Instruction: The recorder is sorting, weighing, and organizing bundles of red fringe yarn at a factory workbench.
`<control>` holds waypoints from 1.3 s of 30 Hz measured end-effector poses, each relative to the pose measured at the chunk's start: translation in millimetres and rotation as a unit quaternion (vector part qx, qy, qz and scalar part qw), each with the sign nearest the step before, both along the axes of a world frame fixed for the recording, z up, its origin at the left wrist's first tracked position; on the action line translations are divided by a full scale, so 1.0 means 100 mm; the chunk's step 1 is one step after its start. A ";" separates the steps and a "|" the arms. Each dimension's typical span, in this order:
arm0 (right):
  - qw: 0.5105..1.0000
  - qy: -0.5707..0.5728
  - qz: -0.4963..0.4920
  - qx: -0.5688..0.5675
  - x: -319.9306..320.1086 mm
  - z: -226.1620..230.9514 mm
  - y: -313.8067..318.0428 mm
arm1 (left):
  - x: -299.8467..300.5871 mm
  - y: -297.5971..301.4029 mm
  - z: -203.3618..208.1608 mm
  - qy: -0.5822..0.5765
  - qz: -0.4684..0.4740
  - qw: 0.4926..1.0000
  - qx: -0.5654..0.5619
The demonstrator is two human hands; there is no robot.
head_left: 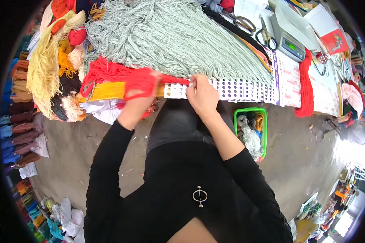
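A row of white punched cards (pixel 239 90) with lines of dark holes lies along the table's near edge. Pale grey-green yarn (pixel 170 38) fans out from their far side. My right hand (pixel 204 96) is closed in a pinch at the cards' far edge, on the end of a strand of red yarn (pixel 172 79). Left of it, my left hand (pixel 146 97) is blurred, with a loose bundle of the red yarn gathered in and across its fingers. More red yarn (pixel 105 73) lies just beyond, on a yellow-orange strip (pixel 109 91).
Mixed yarn skeins (pixel 48 60) hang over the table's left end. To the right are scissors (pixel 267 37), a digital scale (pixel 290 42) and a red skein (pixel 306 85) draped over the edge. A green basket (pixel 264 133) of yarn stands on the floor right of my legs.
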State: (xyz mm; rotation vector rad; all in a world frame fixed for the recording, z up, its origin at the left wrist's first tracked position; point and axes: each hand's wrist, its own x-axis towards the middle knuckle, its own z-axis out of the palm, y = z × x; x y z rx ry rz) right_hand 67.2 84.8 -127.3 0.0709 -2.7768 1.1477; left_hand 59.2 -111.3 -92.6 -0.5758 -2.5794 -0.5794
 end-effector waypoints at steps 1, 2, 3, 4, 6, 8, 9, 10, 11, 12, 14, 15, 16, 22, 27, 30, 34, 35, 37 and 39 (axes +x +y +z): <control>0.999 0.028 0.008 0.015 0.01 0.02 -0.01 | -0.06 -0.16 0.00 0.047 0.007 0.998 0.036; 0.996 0.063 0.018 0.052 0.01 0.03 -0.01 | -0.07 -0.21 -0.02 0.050 0.012 0.998 0.040; 0.997 0.063 0.017 0.051 0.00 0.03 -0.01 | -0.09 -0.22 0.00 0.054 0.016 0.997 0.046; 0.996 0.045 0.018 0.072 0.00 0.04 -0.01 | -0.10 -0.14 0.00 0.024 0.040 0.998 0.039; 0.996 0.030 0.019 0.085 -0.01 0.05 -0.01 | -0.04 0.06 0.01 -0.034 0.030 0.999 0.018; 0.997 0.034 0.027 0.062 0.00 0.03 -0.06 | 0.00 0.23 -0.15 -0.047 -0.019 0.999 0.007; 0.997 0.047 0.024 0.059 -0.01 0.03 -0.06 | -0.02 0.32 -0.16 -0.089 -0.032 0.995 -0.013; 0.997 0.039 0.024 0.058 -0.01 0.03 -0.05 | -0.06 0.34 -0.26 -0.103 -0.038 0.994 -0.020; 0.998 0.031 0.026 0.056 0.00 0.03 -0.05 | -0.06 0.32 -0.29 -0.100 -0.038 0.994 -0.018; 0.997 0.032 0.026 0.059 0.02 0.04 -0.06 | -0.05 0.30 -0.27 -0.107 -0.041 0.993 -0.029; 0.998 0.031 0.023 0.058 0.00 0.06 -0.03 | -0.05 0.27 -0.20 -0.127 -0.038 0.990 -0.052; 0.998 0.028 0.021 0.057 -0.01 0.07 -0.03 | -0.05 0.25 -0.20 -0.124 -0.037 0.990 -0.053; 0.998 0.030 0.022 0.056 -0.02 0.07 -0.02 | -0.04 0.23 -0.21 -0.105 -0.046 0.991 -0.065; 1.000 -0.006 0.012 0.024 -0.03 0.11 -0.01 | -0.09 0.43 -0.10 -0.171 -0.033 0.982 -0.074; 0.999 0.005 0.027 0.033 -0.02 0.09 0.00 | -0.25 0.18 -0.15 -0.085 -0.004 0.994 -0.062; 0.998 0.030 0.035 0.044 0.00 0.08 0.01 | -0.43 -0.41 -0.10 -0.107 0.146 0.978 -0.101; 0.995 0.081 0.045 0.036 0.03 0.08 -0.03 | -0.62 -1.60 0.01 -0.055 0.204 0.977 -0.035; 0.995 0.081 0.043 0.034 0.03 0.08 -0.02 | -0.60 -1.61 0.08 -0.037 0.219 0.974 -0.039; 0.993 0.105 0.045 0.026 0.05 0.07 0.02 | -0.48 -1.50 0.17 0.041 0.192 0.980 -0.009; 0.994 0.101 0.044 -0.012 0.07 0.05 0.08 | -0.18 -0.87 0.45 -0.249 0.143 0.883 0.372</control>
